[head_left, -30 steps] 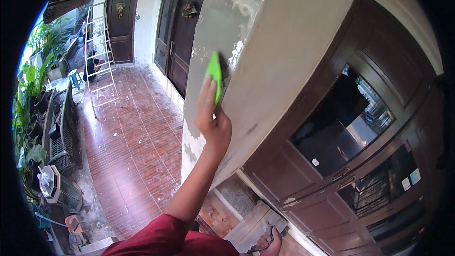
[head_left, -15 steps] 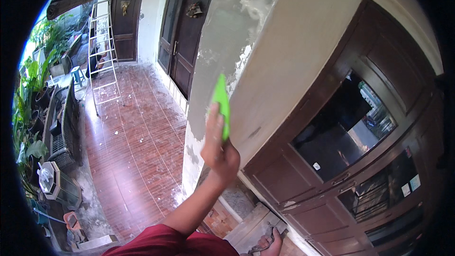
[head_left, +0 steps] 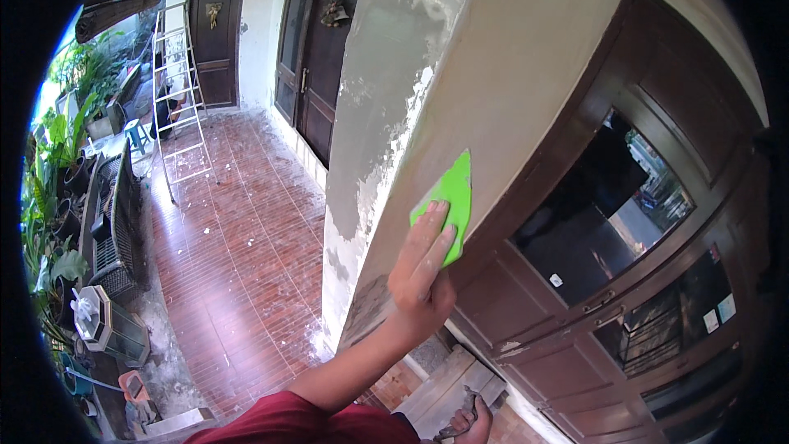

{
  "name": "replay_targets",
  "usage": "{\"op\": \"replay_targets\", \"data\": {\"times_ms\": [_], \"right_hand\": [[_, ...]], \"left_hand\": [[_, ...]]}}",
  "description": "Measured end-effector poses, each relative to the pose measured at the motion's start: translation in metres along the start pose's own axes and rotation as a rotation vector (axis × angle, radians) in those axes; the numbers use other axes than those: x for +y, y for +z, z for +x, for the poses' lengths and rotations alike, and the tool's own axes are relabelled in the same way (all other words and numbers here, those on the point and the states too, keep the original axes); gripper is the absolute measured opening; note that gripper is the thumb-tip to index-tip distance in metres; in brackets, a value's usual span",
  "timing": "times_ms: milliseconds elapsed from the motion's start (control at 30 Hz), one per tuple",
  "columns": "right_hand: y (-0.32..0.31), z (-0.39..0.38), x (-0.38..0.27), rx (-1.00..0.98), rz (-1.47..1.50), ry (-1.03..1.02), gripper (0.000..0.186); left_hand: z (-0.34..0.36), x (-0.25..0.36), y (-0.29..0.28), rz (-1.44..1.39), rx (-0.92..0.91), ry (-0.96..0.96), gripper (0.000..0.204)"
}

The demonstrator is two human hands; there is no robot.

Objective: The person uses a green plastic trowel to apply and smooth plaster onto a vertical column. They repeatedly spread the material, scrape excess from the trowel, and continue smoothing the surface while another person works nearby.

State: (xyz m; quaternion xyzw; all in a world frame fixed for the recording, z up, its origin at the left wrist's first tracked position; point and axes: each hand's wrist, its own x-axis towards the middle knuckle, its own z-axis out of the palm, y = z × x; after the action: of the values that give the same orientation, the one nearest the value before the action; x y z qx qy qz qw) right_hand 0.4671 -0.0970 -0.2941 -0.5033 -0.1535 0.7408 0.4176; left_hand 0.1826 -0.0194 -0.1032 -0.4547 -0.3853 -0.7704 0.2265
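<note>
Where the left grip [head_left: 423, 279] ends, one green spreader [head_left: 458, 189], thin and pointed at the top, is pinned under extended fingers, apparently flat against the beige wall face [head_left: 493, 99] just beyond. Step in hand, as judged: skimming that face by hand stroke. A further stroke would call for even pressure, a low blade angle, and care near the brown panelled door [head_left: 505, 296] to the right. Below and right of this grip: the right grip [head_left: 475, 423], curled around one dark, smeared tool [head_left: 470, 401], kind uncertain. Beside the right grip, on its upper left: one grey wooden bench [head_left: 448, 376]. Left of the left grip: one grey-patched wall face [head_left: 385, 57], its corner edge ragged and white. Farther left: reddish tiled floor [head_left: 234, 296], speckled with pale flecks. Far upper left, well apart: one pale ladder [head_left: 177, 124], standing.
</note>
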Motion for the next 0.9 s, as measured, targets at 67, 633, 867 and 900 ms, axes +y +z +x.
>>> {"op": "replay_targets", "data": {"times_ms": [67, 633, 867, 900], "right_hand": [[-0.002, 0.0, -0.003, 0.02, -0.001, -0.022, 0.026], [0.003, -0.015, 0.001, -0.005, 0.039, -0.021, 0.029], [0.001, -0.016, 0.003, 0.038, 0.066, -0.013, 0.033], [0.0, -0.016, 0.004, 0.044, 0.079, -0.018, 0.033]], "left_hand": [[0.011, 0.005, -0.005, 0.015, 0.061, 0.062, 0.066], [0.045, -0.002, 0.02, 0.059, -0.029, 0.121, 0.058], [0.085, -0.043, -0.001, 0.173, 0.261, 0.011, 0.054], [0.096, -0.052, 0.0, 0.163, 0.253, -0.005, 0.054]]}}
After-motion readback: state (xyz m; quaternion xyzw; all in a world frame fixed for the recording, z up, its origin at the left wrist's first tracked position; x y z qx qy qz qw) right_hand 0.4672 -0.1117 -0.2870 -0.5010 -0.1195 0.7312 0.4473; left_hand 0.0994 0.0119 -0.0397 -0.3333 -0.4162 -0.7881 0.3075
